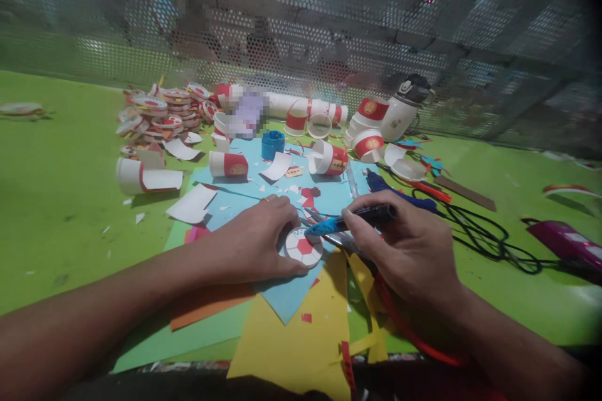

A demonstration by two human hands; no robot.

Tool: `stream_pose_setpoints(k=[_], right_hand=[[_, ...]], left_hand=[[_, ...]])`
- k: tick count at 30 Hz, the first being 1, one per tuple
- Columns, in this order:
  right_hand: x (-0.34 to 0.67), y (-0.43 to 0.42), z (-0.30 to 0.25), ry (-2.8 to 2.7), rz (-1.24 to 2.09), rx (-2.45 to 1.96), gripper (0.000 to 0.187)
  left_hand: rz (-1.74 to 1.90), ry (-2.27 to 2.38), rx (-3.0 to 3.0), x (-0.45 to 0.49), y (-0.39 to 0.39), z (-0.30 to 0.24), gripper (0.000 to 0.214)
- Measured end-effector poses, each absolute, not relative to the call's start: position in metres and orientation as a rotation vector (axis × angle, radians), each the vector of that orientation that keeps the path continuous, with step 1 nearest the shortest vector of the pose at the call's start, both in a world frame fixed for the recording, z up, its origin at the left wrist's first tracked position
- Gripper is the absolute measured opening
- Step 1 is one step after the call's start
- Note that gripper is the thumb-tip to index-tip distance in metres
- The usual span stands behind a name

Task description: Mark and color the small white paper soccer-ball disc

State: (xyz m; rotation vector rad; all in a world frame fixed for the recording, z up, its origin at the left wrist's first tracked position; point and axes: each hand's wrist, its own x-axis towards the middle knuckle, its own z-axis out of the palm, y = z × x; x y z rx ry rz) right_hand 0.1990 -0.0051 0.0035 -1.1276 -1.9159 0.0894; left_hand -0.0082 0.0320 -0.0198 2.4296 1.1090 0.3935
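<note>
My left hand (254,238) lies low over the paper with its thumb and fingers closed on the edge of a round white disc (305,258). A red centre patch and dark lines give the disc a football pattern, with small blue marks near its top. In my right hand (409,244) is a black marker (376,215), gripped like a pen. Its blue-smeared front end (324,226) points down at the disc's upper right edge; whether it touches is hard to tell. Scissors (343,240) lie partly hidden behind the disc and marker.
Coloured paper sheets (282,351) lie beneath my hands on the green table (56,213). Beyond are cut red-and-white paper cups (230,166), an open blue pot (273,145) and a pile of decorated discs (164,109). Black cable (489,244) and a white bottle (399,114) are at right.
</note>
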Motion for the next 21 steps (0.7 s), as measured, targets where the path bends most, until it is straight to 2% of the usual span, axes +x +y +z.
stream_pose_setpoints(k=[21], right_hand=[[0.1999,-0.0033,0.0024,-1.868,0.185,-1.127,0.008]], left_hand=[[0.385,1.100,2.417,-0.0083,0.0326,-0.0190,0.035]])
